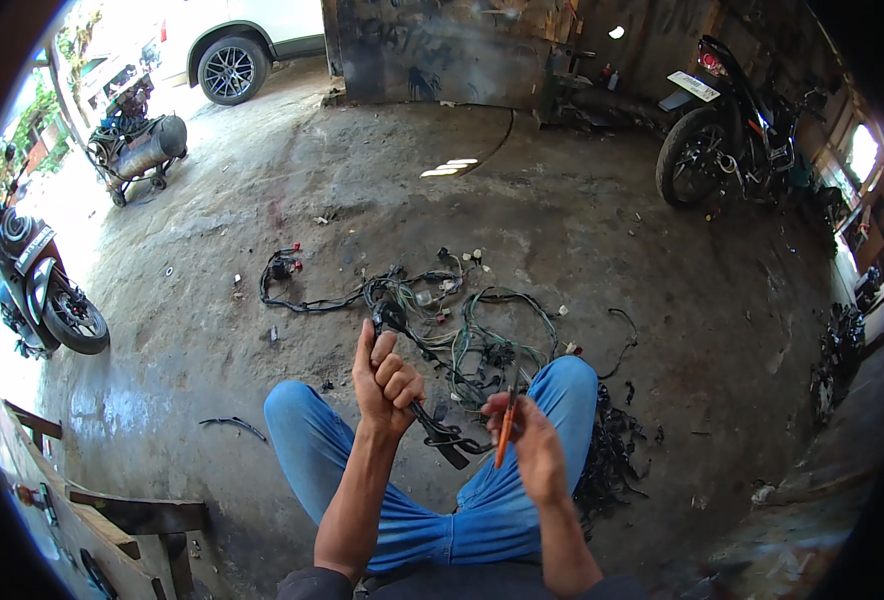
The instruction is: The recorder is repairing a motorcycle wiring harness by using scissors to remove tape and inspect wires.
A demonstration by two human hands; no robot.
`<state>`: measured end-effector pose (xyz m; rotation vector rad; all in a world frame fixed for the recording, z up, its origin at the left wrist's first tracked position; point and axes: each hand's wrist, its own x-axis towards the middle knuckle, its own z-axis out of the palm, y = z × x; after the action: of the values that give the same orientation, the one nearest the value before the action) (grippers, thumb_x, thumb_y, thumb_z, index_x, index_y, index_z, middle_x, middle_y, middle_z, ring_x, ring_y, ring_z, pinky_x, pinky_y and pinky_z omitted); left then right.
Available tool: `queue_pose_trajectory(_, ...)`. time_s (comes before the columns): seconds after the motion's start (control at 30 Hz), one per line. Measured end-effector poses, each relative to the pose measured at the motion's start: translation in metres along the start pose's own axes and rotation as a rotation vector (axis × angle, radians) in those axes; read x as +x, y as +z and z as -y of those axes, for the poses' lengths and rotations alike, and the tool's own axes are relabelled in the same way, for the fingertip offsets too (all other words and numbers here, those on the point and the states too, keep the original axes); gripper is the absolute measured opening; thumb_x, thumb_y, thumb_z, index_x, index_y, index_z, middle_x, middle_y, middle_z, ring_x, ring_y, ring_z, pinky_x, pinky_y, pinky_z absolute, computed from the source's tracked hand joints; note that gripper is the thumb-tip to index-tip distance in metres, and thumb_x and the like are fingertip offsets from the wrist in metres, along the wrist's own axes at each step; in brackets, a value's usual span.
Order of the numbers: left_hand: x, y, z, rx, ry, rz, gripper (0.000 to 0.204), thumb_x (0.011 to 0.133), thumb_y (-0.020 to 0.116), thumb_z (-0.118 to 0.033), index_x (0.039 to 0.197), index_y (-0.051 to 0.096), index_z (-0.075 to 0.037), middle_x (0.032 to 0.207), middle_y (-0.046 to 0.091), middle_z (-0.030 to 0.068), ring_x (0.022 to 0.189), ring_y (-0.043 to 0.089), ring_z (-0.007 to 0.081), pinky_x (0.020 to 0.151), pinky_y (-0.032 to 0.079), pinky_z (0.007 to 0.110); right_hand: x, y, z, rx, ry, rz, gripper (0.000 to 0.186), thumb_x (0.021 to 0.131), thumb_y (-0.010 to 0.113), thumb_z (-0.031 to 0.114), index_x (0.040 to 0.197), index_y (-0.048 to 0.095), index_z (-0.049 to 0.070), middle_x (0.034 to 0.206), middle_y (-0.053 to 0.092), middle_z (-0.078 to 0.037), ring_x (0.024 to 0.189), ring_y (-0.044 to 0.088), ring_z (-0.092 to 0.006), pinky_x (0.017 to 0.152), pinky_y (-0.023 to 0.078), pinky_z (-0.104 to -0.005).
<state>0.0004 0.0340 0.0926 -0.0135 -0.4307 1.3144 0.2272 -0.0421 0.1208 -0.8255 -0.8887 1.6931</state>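
Note:
My left hand (388,385) is closed around a thick, dark bundle of a wiring harness (507,295), held up between my knees. The bundle comes out above my thumb and below my fist, where black tape-like ends (446,440) hang down. In my right hand (537,445) is a slim orange-handled tool (505,432) with a thin metal tip pointing away from me; its exact kind is not clear. This hand is beside the bundle's lower end. The rest of the harness, with green and black wires and several white and red connectors, spreads over the floor ahead.
Black scraps (612,455) lie by my right knee. A loose wire (622,340) curves on the floor at right, and a black strip (234,427) lies at left. Motorcycles (732,140) stand at both sides. An air compressor (142,150) and wooden bench (92,510) are left.

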Motion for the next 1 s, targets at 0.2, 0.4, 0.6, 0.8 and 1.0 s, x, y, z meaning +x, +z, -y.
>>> queue_pose_trajectory(0.2,0.003,0.007,-0.001,0.133,-0.079,-0.16,0.053,0.112,0.027,-0.052,0.073,0.033,-0.017,0.051,0.013,-0.0099,0.038,0.008,0.004,0.033,0.007,0.025,-0.022,-0.011,0.023,-0.342,0.192,0.177,0.028,0.1,0.066,0.009,0.124,0.056,-0.001,0.098,0.063,-0.003,0.082,0.062,-0.0084,0.068,0.051,-0.0229)
queue_pose_trajectory(0.4,0.011,0.019,-0.001,0.444,-0.102,-0.401,0.05,0.112,0.034,-0.051,0.072,0.033,-0.02,0.051,0.015,-0.011,0.038,0.009,0.0034,0.034,0.007,0.024,-0.033,-0.031,-0.003,-0.493,0.39,0.425,0.055,0.092,0.076,0.047,0.112,0.051,0.002,0.092,0.056,-0.003,0.081,0.058,-0.013,0.073,0.05,-0.032)
queue_pose_trajectory(0.6,0.019,0.04,0.015,0.816,-0.127,-0.638,0.05,0.11,0.04,-0.053,0.072,0.034,-0.022,0.053,0.016,-0.0124,0.04,0.01,0.0028,0.035,0.009,0.023,-0.029,0.004,0.029,-1.106,0.36,0.389,0.079,0.08,0.08,0.064,0.115,0.051,0.0,0.097,0.059,-0.012,0.086,0.063,-0.0246,0.077,0.051,-0.0395)
queue_pose_trajectory(0.8,0.022,0.041,0.018,0.832,-0.123,-0.657,0.048,0.11,0.041,-0.052,0.073,0.034,-0.022,0.054,0.016,-0.0127,0.041,0.01,0.0027,0.036,0.009,0.023,-0.034,0.009,0.032,-1.266,0.175,0.251,0.076,0.076,0.083,0.065,0.108,0.057,0.0,0.099,0.061,-0.012,0.086,0.066,-0.0271,0.075,0.053,-0.0412)
queue_pose_trajectory(1.0,0.021,0.04,0.014,0.852,-0.158,-0.633,0.046,0.109,0.041,-0.053,0.076,0.035,-0.021,0.057,0.017,-0.0113,0.043,0.012,0.0042,0.039,0.01,0.025,-0.037,0.014,0.031,-1.314,0.235,0.276,0.081,0.074,0.084,0.064,0.11,0.055,-0.002,0.097,0.062,-0.014,0.086,0.066,-0.0306,0.076,0.052,-0.0424)
